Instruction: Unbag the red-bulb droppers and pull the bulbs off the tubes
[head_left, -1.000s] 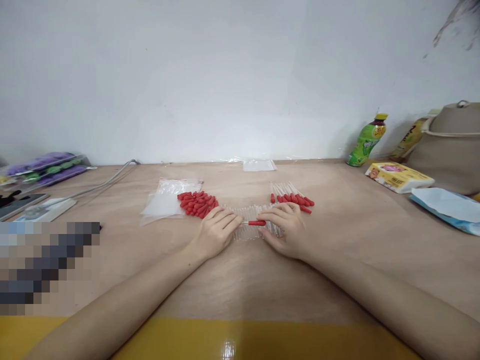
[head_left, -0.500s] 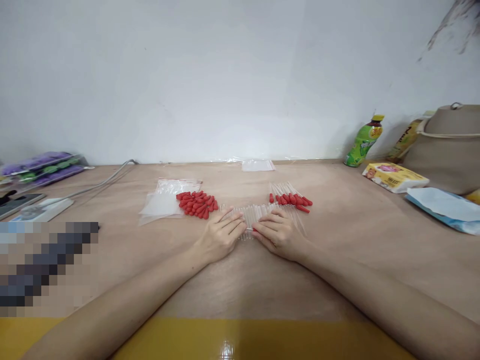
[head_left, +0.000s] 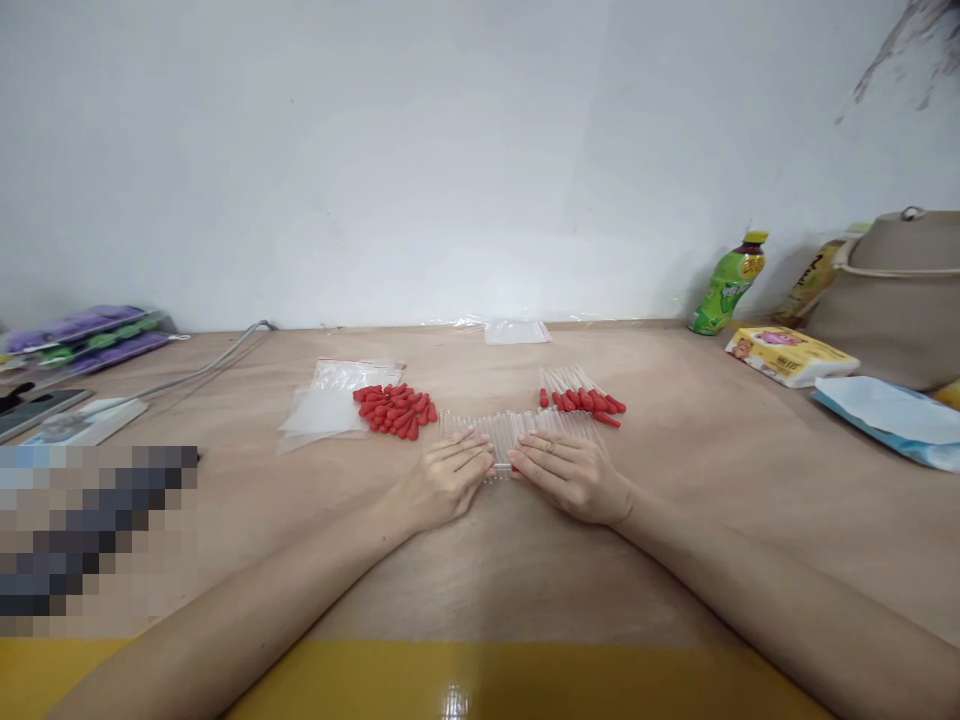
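Observation:
Many thin clear tubes (head_left: 501,430) lie side by side at the middle of the table, partly under both hands. My left hand (head_left: 450,475) has its fingers together on the end of one clear tube (head_left: 502,467) lying crosswise. On the other side, my right hand (head_left: 566,470) pinches that tube's other end, where a bit of red shows at the fingertips. Left of the tubes is a pile of red bulbs (head_left: 397,408). To the right, several clear tubes with red bulbs (head_left: 589,401) on their near ends lie together.
Clear plastic bags (head_left: 322,410) lie left of the red pile, another bag (head_left: 517,332) by the wall. A green bottle (head_left: 727,285), a yellow tissue pack (head_left: 791,356), a blue-white packet (head_left: 889,415) and a grey bag (head_left: 892,300) are at right. A cable (head_left: 195,372) runs at left.
Both hands have shifted slightly toward the near edge, uncovering more of the clear tubes. The crosswise tube between the fingertips shows more plainly.

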